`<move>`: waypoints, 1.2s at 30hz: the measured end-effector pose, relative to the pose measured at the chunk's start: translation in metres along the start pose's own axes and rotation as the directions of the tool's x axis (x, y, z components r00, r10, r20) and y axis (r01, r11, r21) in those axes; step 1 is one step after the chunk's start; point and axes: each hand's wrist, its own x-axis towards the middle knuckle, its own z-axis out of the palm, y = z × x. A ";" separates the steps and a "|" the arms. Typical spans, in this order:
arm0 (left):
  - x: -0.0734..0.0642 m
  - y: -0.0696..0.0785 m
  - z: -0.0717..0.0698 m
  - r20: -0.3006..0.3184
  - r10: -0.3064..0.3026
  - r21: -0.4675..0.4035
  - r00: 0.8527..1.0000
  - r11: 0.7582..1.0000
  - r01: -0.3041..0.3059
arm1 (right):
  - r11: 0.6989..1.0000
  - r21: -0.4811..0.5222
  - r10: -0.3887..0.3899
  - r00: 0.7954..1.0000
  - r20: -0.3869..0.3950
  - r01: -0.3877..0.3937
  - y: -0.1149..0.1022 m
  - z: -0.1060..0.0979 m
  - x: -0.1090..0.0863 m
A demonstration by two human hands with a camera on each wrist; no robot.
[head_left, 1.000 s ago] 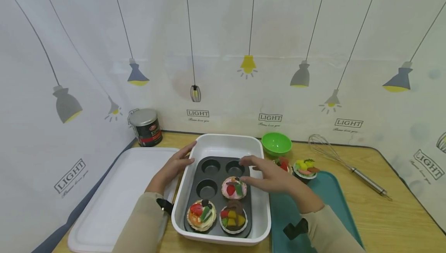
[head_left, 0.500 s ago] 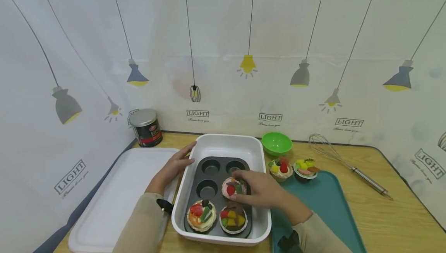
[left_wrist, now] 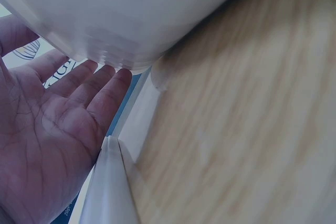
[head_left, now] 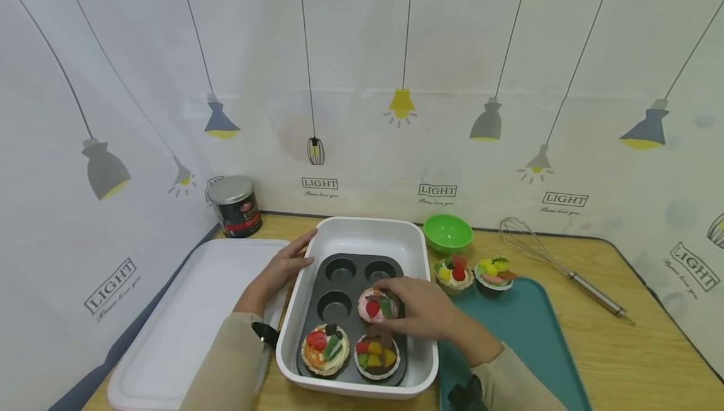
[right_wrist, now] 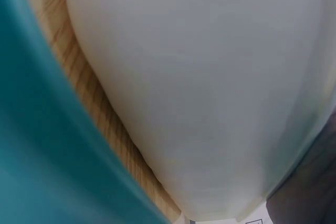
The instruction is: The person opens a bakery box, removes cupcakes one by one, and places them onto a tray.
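On a wood-grain table, before a pale sheet printed with hanging lamps, a white basin holds a muffin tin. The right hand pinches a pink-topped tart at the tin's middle right; the left hand, fingers extended, touches the basin's left side.

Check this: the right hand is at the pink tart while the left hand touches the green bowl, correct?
Not quite: the left hand touches the white dish, as the head view shows. The right hand is indeed at the pink tart.
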 end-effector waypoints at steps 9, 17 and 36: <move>-0.001 0.000 -0.001 0.002 0.011 0.015 1.000 1.000 -0.011 | 1.000 -0.019 -0.004 1.000 0.007 0.004 0.000 0.001 0.000; -0.001 0.001 -0.001 -0.004 -0.002 0.022 1.000 1.000 0.002 | 1.000 -0.020 0.006 1.000 0.020 -0.006 0.000 0.001 0.001; 0.000 0.001 0.001 -0.006 0.002 0.025 1.000 1.000 -0.002 | 1.000 0.008 -0.019 0.999 0.030 0.019 0.000 -0.001 -0.001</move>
